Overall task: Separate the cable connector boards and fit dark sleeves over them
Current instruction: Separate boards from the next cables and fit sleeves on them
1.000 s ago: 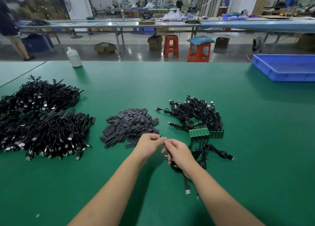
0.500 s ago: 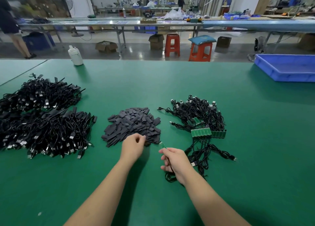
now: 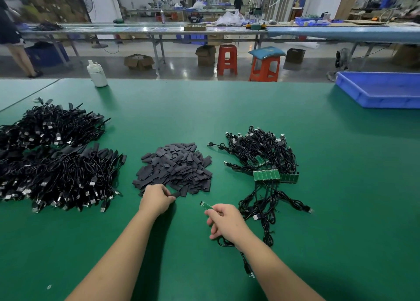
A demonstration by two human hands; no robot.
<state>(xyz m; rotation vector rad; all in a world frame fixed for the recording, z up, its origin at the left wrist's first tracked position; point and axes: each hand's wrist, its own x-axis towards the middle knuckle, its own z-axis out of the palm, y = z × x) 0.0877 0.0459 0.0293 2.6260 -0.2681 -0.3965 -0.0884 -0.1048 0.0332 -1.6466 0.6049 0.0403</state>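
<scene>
Grabbing a sleeve, board ready

Left hand (image 3: 156,199) pinches a dark sleeve (image 3: 177,194) off the pile's near edge; right hand (image 3: 227,221), just beside it, grips a green connector board (image 3: 206,206).

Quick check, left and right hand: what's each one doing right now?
Left hand: fingers pinching a dark sleeve at the near edge of the sleeve pile.
Right hand: gripping a cable, its green connector board sticking out.

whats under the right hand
A black cable runs out from beneath the right hand, which pinches a small green board. The hand covers how cable and board join.
</scene>
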